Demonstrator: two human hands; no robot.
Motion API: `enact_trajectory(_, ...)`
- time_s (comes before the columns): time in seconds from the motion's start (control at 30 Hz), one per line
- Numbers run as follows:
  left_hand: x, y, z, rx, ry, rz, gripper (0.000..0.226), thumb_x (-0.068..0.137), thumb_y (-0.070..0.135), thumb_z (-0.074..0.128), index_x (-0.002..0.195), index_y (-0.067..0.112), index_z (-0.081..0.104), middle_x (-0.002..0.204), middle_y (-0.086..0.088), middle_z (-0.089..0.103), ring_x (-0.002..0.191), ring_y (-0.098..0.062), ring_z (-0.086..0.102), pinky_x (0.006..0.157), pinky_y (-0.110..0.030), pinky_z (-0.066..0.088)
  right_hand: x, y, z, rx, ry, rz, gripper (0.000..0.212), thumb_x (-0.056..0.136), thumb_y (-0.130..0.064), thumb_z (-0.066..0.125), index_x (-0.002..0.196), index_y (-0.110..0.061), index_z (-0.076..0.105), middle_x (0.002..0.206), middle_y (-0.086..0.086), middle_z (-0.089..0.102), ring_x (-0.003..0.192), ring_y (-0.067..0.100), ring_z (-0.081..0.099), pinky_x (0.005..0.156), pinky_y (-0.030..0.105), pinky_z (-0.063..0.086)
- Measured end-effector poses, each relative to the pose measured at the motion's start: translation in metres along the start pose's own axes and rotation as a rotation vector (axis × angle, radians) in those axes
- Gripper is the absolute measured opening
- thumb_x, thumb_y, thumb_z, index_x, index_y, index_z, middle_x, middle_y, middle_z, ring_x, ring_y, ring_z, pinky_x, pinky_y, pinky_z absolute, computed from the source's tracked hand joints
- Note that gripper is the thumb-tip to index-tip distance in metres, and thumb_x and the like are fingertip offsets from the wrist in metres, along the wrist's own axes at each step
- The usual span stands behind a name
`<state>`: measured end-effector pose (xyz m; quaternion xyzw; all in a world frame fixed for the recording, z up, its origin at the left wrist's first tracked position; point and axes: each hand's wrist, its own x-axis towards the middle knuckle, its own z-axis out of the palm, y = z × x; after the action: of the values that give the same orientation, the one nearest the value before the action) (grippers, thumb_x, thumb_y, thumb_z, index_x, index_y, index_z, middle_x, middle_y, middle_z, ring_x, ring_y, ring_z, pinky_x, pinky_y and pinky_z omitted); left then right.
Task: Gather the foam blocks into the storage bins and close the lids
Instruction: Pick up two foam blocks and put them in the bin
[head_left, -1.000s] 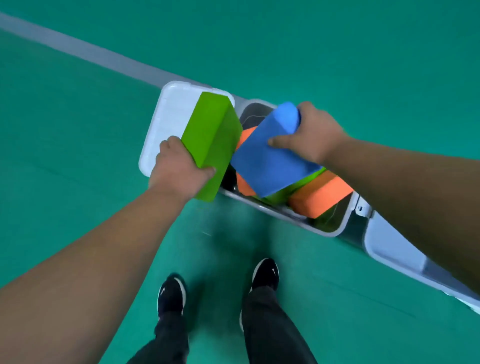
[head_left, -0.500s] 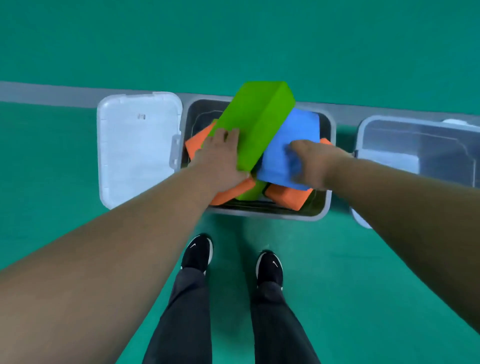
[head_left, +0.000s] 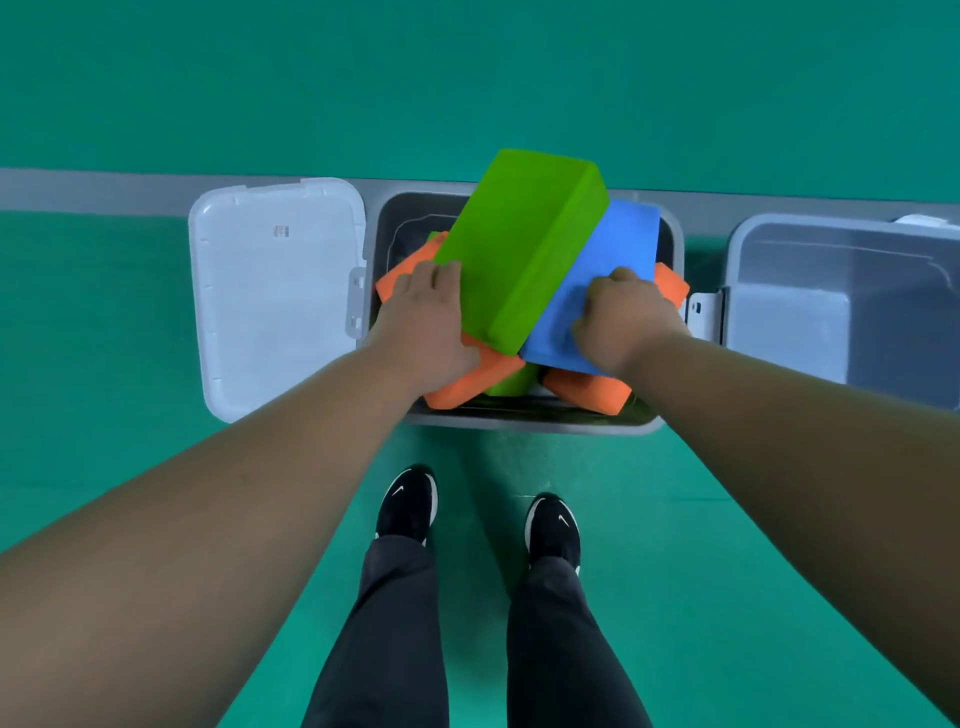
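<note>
A big green foam block (head_left: 524, 244) lies tilted on top of the pile in the open grey bin (head_left: 530, 423). My left hand (head_left: 426, 322) grips its near left corner, fingers on top. Beside it and partly under it rests a blue block (head_left: 613, 254), and my right hand (head_left: 623, 322) holds its near edge with curled fingers. Beneath them are orange blocks (head_left: 467, 384) (head_left: 587, 392) and another green block (head_left: 511, 384). The pile stands above the bin's rim. The bin's white lid (head_left: 275, 296) lies swung open to the left.
A second grey bin (head_left: 841, 291) stands open to the right, with nothing visible inside it. A grey floor line (head_left: 93, 189) runs behind the bins on the green floor. My feet in black shoes (head_left: 410, 504) stand just in front of the bin.
Both hands have brought the green and blue blocks from above the bin's left side down onto the pile. In the last half second they have barely moved.
</note>
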<state>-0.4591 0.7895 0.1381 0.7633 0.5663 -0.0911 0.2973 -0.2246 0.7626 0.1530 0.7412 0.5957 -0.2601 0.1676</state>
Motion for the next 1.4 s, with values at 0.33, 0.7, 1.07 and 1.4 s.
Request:
enact_trajectory(0.33,-0.025,0.035,0.004,0.225,-0.459,0.023,0.037,0.098,0.043,0.053,0.121,0.018,0.068,0.115,-0.013,0.071,0.101,-0.033,0.064,0.086,-0.034,0.049,-0.027,0.024,-0.019,0.059,-0.059,-0.006,0.028,0.096,-0.029,0.056,0.117,-0.011,0.063,0.112,0.014,0.064,0.104,0.034,0.058,0.083,0.037,0.051)
enact_trajectory(0.7,-0.05,0.19,0.039,0.591,-0.61,0.471,0.029,0.099,0.038,0.051,0.099,0.011,0.062,0.106,-0.011,0.067,0.096,-0.029,0.06,0.075,-0.034,0.045,-0.19,0.122,0.052,0.472,-0.024,0.371,0.02,0.092,-0.024,0.055,0.103,-0.011,0.066,0.101,0.01,0.066,0.096,0.033,0.06,0.079,0.035,0.053)
enact_trajectory(1.07,-0.174,0.373,0.211,0.934,-0.736,0.81,0.028,0.099,0.033,0.052,0.11,0.013,0.066,0.117,-0.011,0.069,0.108,-0.032,0.062,0.077,-0.03,0.04,-0.396,0.234,0.253,0.942,-0.066,0.834,0.03,0.094,-0.028,0.051,0.113,-0.011,0.067,0.111,0.012,0.069,0.103,0.035,0.063,0.077,0.033,0.051)
enact_trajectory(1.4,-0.354,0.475,0.375,1.1,-0.892,1.18,0.038,0.101,0.031,0.047,0.129,0.008,0.06,0.131,-0.013,0.064,0.121,-0.034,0.059,0.098,-0.037,0.049,-0.583,0.251,0.4,1.176,-0.061,1.235,0.031,0.093,-0.027,0.05,0.109,-0.008,0.069,0.11,0.016,0.071,0.103,0.036,0.064,0.082,0.035,0.056)
